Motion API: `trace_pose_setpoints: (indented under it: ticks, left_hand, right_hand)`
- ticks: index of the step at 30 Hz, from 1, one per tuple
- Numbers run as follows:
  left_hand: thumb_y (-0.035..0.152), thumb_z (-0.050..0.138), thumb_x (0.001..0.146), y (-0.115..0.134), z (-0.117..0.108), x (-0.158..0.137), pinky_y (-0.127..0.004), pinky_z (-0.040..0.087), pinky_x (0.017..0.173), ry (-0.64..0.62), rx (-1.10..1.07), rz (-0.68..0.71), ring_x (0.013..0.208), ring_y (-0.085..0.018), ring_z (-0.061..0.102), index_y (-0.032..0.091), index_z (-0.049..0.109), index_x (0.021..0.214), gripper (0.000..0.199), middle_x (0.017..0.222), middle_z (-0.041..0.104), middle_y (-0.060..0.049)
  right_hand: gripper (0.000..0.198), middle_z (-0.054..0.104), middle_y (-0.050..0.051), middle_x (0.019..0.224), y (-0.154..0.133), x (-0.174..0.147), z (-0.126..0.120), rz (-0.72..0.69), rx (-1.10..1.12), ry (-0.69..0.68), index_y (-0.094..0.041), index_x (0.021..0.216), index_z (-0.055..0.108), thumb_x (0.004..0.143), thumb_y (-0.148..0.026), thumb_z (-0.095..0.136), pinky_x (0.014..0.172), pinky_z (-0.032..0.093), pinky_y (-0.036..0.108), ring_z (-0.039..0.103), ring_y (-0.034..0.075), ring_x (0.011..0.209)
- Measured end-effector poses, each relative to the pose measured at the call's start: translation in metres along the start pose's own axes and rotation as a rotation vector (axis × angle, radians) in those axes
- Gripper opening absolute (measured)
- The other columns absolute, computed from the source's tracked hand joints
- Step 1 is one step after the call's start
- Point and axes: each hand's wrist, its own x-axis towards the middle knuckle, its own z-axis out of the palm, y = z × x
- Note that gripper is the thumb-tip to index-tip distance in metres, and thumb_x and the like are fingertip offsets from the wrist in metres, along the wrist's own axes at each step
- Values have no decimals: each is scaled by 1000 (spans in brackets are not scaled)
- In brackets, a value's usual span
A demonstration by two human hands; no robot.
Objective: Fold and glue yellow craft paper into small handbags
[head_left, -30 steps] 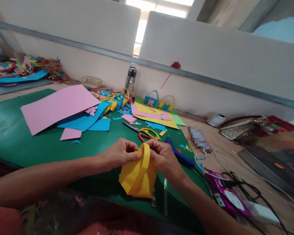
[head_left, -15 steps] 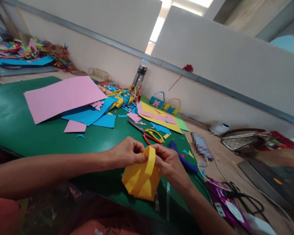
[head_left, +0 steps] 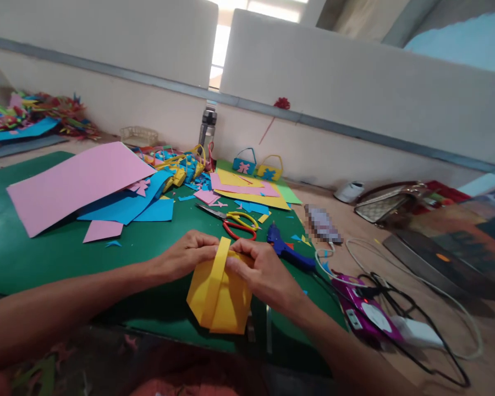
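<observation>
Between my hands is a small yellow paper bag (head_left: pixel 231 302) with a strip handle standing up over its top edge. My left hand (head_left: pixel 192 250) pinches the top edge on the left of the handle. My right hand (head_left: pixel 262 269) grips the top edge on the right, thumb in front and fingers behind. The bag tilts toward me above the green mat (head_left: pixel 148 269). Just beyond my hands lie scissors (head_left: pixel 239 223) with red and yellow handles. A blue glue gun (head_left: pixel 291 253) rests to the right of my right hand.
Pink sheets (head_left: pixel 82 181) and blue paper (head_left: pixel 127 201) lie at the left. Two finished little bags, one blue (head_left: pixel 244 165) and one yellow (head_left: pixel 270 171), stand by the wall. A purple power strip (head_left: pixel 365 311) with tangled cords sits at right. A bottle (head_left: pixel 207 129) stands behind.
The view has turned to the right and levelled. My hands still hold the bag's top edge, and its handle now faces me more squarely, leaning less to the right.
</observation>
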Motion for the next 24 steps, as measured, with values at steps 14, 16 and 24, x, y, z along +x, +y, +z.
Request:
trace_pose_setpoints:
  ticks: [14,16,24]
  left_hand:
    - [33,59,75,-14,7,2,-20,41,58,27,-221,-40,62,-13,57,14,68,82,22,67,66,-1]
    - [33,59,74,-13,7,2,-21,42,58,25,-224,-43,61,-13,57,13,68,82,23,66,66,-2]
    - [33,68,65,-9,6,2,-22,43,62,28,-125,-54,65,-14,58,12,65,76,25,71,65,-3]
  right_hand:
    - [13,44,-4,54,1,-2,1,-8,-41,25,-15,60,52,72,-19,49,44,22,20,35,6,49]
    - [13,44,-4,55,1,-2,1,-7,-42,24,-15,61,53,72,-19,49,44,23,20,35,6,49]
    - [12,43,-4,56,6,2,1,-4,-39,24,-15,62,53,72,-19,48,45,23,21,35,8,52]
